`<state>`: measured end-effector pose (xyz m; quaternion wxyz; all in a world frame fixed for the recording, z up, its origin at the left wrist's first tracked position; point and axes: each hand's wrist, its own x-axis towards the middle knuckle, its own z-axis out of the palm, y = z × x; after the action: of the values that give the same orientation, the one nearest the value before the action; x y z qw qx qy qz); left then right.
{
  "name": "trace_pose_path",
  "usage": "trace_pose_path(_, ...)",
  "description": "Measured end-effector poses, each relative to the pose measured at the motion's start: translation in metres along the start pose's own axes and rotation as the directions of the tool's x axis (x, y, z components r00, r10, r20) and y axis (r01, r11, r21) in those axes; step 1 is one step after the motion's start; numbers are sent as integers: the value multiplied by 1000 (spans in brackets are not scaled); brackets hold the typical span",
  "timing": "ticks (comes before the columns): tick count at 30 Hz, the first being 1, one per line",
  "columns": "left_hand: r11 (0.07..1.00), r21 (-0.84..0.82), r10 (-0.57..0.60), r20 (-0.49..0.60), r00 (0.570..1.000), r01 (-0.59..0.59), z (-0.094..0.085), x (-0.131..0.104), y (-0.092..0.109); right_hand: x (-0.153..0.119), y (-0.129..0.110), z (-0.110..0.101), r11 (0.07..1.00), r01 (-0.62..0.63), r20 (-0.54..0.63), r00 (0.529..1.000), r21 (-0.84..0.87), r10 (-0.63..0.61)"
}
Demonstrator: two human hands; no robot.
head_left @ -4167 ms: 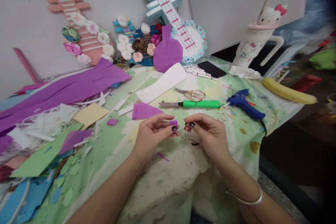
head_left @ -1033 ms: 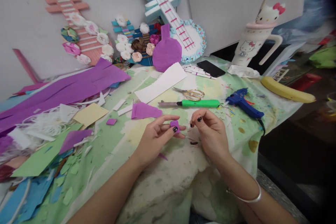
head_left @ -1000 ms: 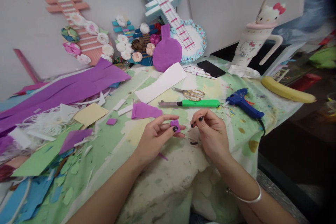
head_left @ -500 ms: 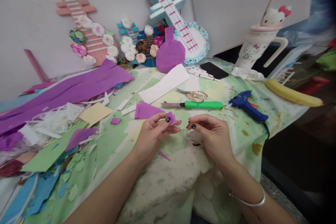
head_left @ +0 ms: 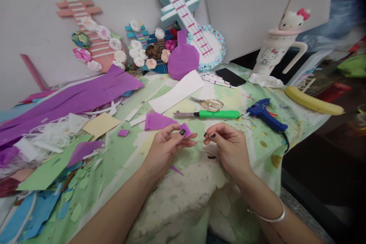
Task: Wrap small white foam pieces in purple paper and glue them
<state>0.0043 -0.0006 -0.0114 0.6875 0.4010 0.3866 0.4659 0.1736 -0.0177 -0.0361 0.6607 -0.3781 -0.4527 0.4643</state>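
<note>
My left hand (head_left: 163,145) pinches a small purple piece of paper (head_left: 186,129) between thumb and fingers, above the table's near middle. To its right, my right hand (head_left: 233,148) is closed in a pinch at the fingertips. A thin pale strand (head_left: 199,141) seems to run between the two hands; its kind is too fine to make out. Just behind my left hand lies a larger purple paper piece (head_left: 157,121). A green-handled craft knife (head_left: 219,114) with its blade out and gold-handled scissors (head_left: 211,104) lie beyond my hands.
A blue glue gun (head_left: 265,114) and a banana (head_left: 314,101) lie at the right, near a white tumbler (head_left: 267,55). Paper scraps (head_left: 42,169) and long purple sheets (head_left: 74,99) cover the left. Decorated instrument models (head_left: 194,23) lean against the back wall.
The view has shifted slightly, so everything sits a little further left. My hands keep nearly the same pose, with the right fingertips slightly closer to the left hand.
</note>
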Motion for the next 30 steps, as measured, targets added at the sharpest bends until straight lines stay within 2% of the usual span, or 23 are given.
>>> trace_pose_path(8, 1000, 2, -8, -2, 1000, 8, 0, -1, -1, -1, 0, 1, 993, -27, 31, 999, 114, 23)
trace_pose_path(14, 1000, 4, -7, 0, 1000, 7, 0, 0, 0, -1, 0, 1, 998, 2, 16, 1000, 63, -3)
trace_pose_path(21, 1000, -15, 1, -17, 1000, -2, 1, -2, 0, -2, 0, 0, 998, 56, 53, 997, -43, -54)
trace_pose_path(30, 1000, -20, -7, -19, 1000, 7, 1, -1, 1, -1, 4, -1, 998, 63, 73, 995, 25, -64)
